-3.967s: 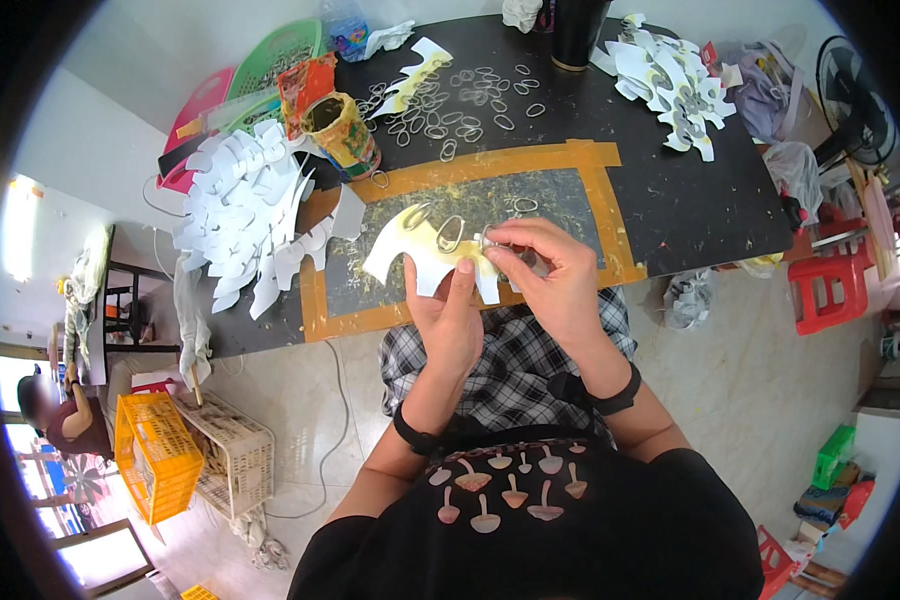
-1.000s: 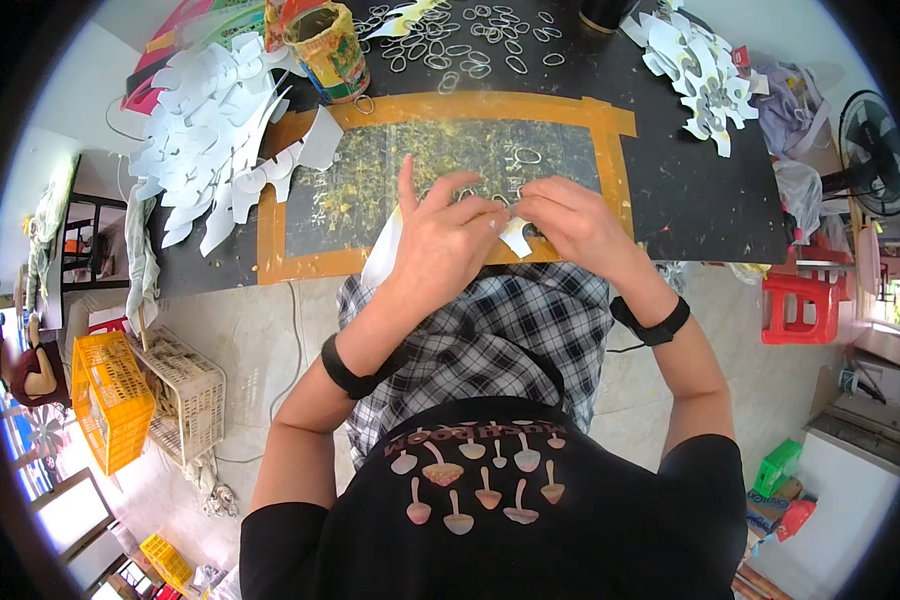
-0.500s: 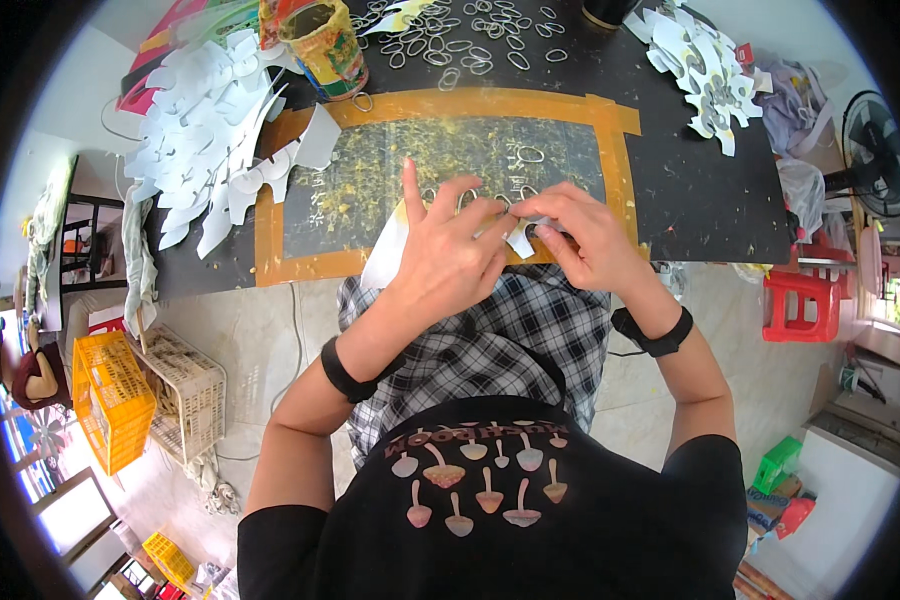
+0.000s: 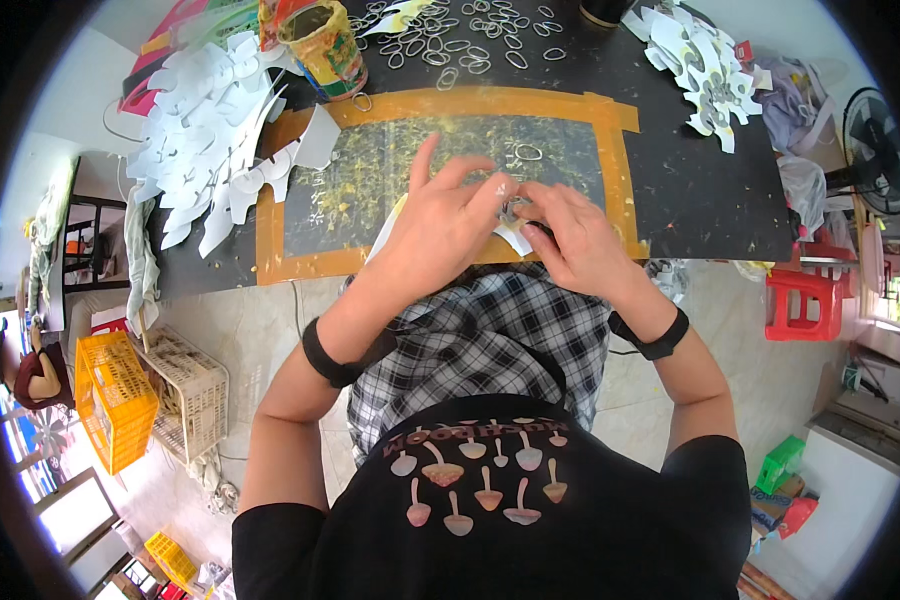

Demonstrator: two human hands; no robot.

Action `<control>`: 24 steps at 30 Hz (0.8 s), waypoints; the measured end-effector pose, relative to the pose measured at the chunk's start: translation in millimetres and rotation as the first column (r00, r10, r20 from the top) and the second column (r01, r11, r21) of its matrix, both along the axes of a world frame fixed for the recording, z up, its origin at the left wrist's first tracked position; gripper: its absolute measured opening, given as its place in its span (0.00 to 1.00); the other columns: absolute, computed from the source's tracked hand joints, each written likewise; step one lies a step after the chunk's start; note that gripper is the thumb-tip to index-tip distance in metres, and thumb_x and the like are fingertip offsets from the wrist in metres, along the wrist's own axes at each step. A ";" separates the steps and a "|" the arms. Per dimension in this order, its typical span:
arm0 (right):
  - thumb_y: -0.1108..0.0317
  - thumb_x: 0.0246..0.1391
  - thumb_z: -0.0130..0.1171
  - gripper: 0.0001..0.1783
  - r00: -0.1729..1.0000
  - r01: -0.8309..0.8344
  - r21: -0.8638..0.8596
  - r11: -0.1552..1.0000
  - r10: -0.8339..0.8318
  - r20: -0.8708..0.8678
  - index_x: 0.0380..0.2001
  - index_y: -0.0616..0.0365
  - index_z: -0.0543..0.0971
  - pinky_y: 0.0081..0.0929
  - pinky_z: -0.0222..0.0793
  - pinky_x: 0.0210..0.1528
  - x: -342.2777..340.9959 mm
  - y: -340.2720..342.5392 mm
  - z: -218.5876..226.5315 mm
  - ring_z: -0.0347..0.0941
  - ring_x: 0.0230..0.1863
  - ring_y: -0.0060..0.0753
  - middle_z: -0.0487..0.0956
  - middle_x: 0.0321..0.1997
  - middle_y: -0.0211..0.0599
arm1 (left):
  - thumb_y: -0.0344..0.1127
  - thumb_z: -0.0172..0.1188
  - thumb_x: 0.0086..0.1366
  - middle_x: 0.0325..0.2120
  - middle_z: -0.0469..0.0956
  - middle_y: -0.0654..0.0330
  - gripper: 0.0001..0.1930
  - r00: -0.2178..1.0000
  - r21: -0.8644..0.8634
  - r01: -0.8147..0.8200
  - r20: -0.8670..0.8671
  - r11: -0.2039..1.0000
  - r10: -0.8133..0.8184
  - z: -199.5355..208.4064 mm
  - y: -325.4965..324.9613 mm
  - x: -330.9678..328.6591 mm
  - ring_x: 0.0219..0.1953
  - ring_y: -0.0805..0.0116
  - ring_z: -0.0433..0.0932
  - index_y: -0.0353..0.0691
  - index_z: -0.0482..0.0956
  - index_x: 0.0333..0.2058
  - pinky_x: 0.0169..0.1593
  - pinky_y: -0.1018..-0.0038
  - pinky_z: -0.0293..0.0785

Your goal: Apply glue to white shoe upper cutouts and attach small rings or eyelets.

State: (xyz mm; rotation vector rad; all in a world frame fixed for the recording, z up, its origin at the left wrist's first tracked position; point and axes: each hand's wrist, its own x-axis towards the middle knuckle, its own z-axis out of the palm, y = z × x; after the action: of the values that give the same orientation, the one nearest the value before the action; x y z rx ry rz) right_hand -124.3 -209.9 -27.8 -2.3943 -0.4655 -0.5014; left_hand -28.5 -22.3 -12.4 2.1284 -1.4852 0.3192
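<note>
A white cut-out piece (image 4: 514, 238), thin and sheet-like, lies under my two hands at the near edge of the taped work panel (image 4: 370, 170). Another white edge (image 4: 388, 226) shows left of my left hand (image 4: 438, 222); whether it is the same piece I cannot tell. My left fingertips are bent together over the piece, with one finger raised away; pale marks show on a fingertip. My right hand (image 4: 580, 240) pinches the piece from the right, beside a small metal ring (image 4: 511, 208) partly hidden by the fingers. A loose oval ring (image 4: 528, 152) lies beyond.
White cut-outs are heaped at left (image 4: 200, 130); yellow-marked pieces (image 4: 705, 75) lie at far right. A glue-stained tub (image 4: 325, 55) stands at the back beside many scattered oval rings (image 4: 470, 50). Yellow crates (image 4: 113, 400), a red stool (image 4: 805, 295) and a fan (image 4: 875, 150) flank the table.
My left hand has moved slightly up, and its fingers have curled in closer to my right hand, covering more of the rings. My right hand has shifted slightly left.
</note>
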 end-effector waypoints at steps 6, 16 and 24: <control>0.72 0.49 0.58 0.23 0.999 0.049 -0.117 0.992 -0.047 0.021 0.51 0.60 0.70 0.34 0.59 0.40 -1.0 -2.3 -2.5 0.71 0.37 0.36 0.79 0.35 0.32 | 0.25 0.64 0.50 0.37 0.81 0.65 0.18 0.983 -0.034 0.119 -0.135 0.992 -0.123 -7.0 3.0 12.1 0.52 0.58 0.73 0.40 0.71 0.41 0.66 0.44 0.49; 0.73 0.49 0.58 0.22 0.998 0.060 -0.061 0.996 -0.060 0.000 0.50 0.58 0.71 0.34 0.61 0.41 0.2 -2.0 -2.0 0.71 0.36 0.36 0.81 0.34 0.30 | 0.18 0.62 0.53 0.35 0.79 0.58 0.25 0.960 -0.130 0.276 0.079 0.952 -0.267 -17.2 -1.6 21.8 0.40 0.55 0.78 0.37 0.60 0.46 0.64 0.42 0.56; 0.72 0.48 0.60 0.22 0.998 0.053 -0.067 0.996 -0.052 0.022 0.49 0.58 0.72 0.33 0.61 0.40 2.5 -1.2 -2.6 0.71 0.35 0.34 0.81 0.32 0.28 | 0.15 0.60 0.53 0.33 0.78 0.57 0.29 0.962 -0.160 0.273 0.075 0.949 -0.264 -24.3 8.2 18.1 0.41 0.53 0.79 0.36 0.56 0.51 0.66 0.39 0.51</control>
State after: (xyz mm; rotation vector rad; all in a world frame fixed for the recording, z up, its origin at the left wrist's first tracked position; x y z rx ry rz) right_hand -121.7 -211.0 -30.4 -2.4736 -0.4354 -0.5417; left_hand -10.5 -14.1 -36.7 1.7718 -1.6908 0.3878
